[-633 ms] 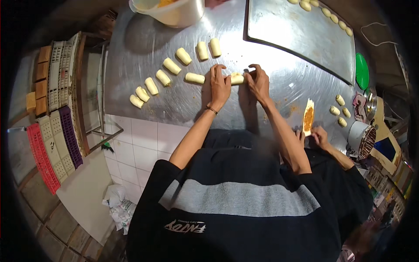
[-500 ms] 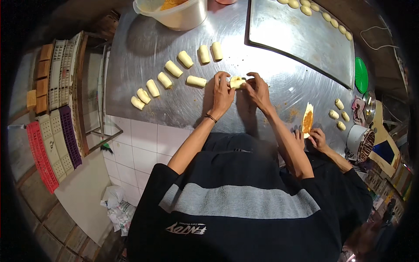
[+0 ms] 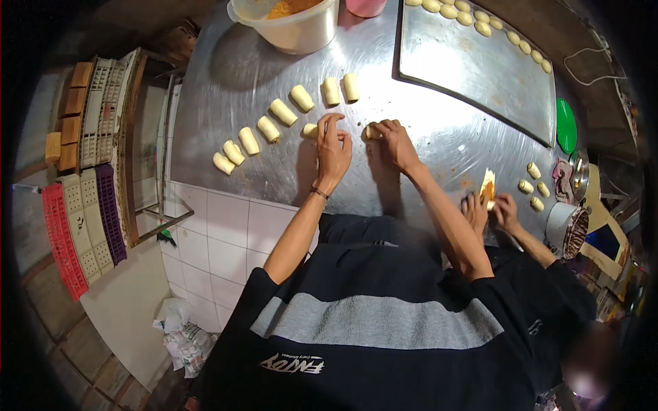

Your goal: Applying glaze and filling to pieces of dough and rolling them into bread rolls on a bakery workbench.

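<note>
My right hand [image 3: 396, 145] is closed over a small pale dough roll [image 3: 370, 131] on the metal table; the fingers cover most of it. To its left, my left hand [image 3: 333, 154] is raised with fingers apart and nothing visible in them. It is beside another dough roll [image 3: 310, 130], partly hidden behind its fingers. Several finished-looking dough rolls [image 3: 283, 111] lie in a curved row beyond and to the left. On my right, a co-worker's hands [image 3: 474, 211] are at a dough strip [image 3: 488, 183] spread with orange-brown filling.
A whitish tub [image 3: 301, 34] of orange crumbs and a pink container [image 3: 366, 7] stand at the back. A large tray [image 3: 473, 82] carries dough balls along its far edge. Several small rolls [image 3: 525, 185], a green lid [image 3: 565, 126] and a pot [image 3: 562, 222] are at right.
My left hand has let go of the dough piece and moved left; my right hand now covers it alone, where both held it before. The co-worker's filled strip is shorter.
</note>
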The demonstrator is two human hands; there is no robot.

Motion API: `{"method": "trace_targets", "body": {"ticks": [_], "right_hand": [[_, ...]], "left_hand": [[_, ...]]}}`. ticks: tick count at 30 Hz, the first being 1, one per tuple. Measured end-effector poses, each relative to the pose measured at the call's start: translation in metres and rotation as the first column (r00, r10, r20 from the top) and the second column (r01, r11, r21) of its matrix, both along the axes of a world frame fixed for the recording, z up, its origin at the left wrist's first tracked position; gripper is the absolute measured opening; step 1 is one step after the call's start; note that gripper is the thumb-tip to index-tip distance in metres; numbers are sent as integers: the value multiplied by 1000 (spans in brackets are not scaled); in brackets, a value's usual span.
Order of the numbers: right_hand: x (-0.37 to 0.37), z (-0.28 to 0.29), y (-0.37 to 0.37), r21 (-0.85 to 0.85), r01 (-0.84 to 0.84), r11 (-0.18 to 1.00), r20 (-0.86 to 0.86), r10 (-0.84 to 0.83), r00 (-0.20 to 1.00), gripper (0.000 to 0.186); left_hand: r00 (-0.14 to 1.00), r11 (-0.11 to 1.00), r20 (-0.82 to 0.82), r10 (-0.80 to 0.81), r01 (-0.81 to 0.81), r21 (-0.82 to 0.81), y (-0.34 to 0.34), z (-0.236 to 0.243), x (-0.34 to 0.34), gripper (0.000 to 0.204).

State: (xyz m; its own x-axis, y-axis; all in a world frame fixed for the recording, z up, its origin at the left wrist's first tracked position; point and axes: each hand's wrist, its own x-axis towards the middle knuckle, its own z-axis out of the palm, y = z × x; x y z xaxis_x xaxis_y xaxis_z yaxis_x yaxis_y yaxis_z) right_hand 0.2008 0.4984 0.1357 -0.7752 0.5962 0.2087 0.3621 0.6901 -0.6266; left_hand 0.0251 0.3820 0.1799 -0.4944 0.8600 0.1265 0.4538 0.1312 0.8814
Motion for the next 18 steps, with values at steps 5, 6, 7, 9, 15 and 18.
{"method": "trace_targets", "body": {"ticks": [5, 6, 7, 9, 15, 18], "right_hand": [[3, 50, -13, -237, 267, 934, -29, -281, 959, 43], [-1, 63, -25, -252, 316, 915, -103, -350, 931, 43], [-11, 66, -37, -250, 322, 913, -103, -355, 929, 43], [-28, 70, -60, -201, 387, 900, -153, -419, 895, 49], [-58, 6, -85, -172, 484, 858, -33, -496, 868, 43], [-100, 53, -66, -157, 602, 783, -253, -621, 742, 38]], "left_hand": [[991, 993, 76, 112, -109, -46, -89, 5, -4, 47], [985, 984, 85, 152, -143, -106, -110, -1, -8, 49], [976, 968, 89, 199, -182, -170, -124, 0, -17, 51], [983, 966, 62, 172, -156, -206, -140, 2, -39, 52], [995, 981, 101, -4, 24, -193, -154, 23, -114, 51], [999, 989, 3, -45, 45, -140, -137, 31, -158, 50]]}}
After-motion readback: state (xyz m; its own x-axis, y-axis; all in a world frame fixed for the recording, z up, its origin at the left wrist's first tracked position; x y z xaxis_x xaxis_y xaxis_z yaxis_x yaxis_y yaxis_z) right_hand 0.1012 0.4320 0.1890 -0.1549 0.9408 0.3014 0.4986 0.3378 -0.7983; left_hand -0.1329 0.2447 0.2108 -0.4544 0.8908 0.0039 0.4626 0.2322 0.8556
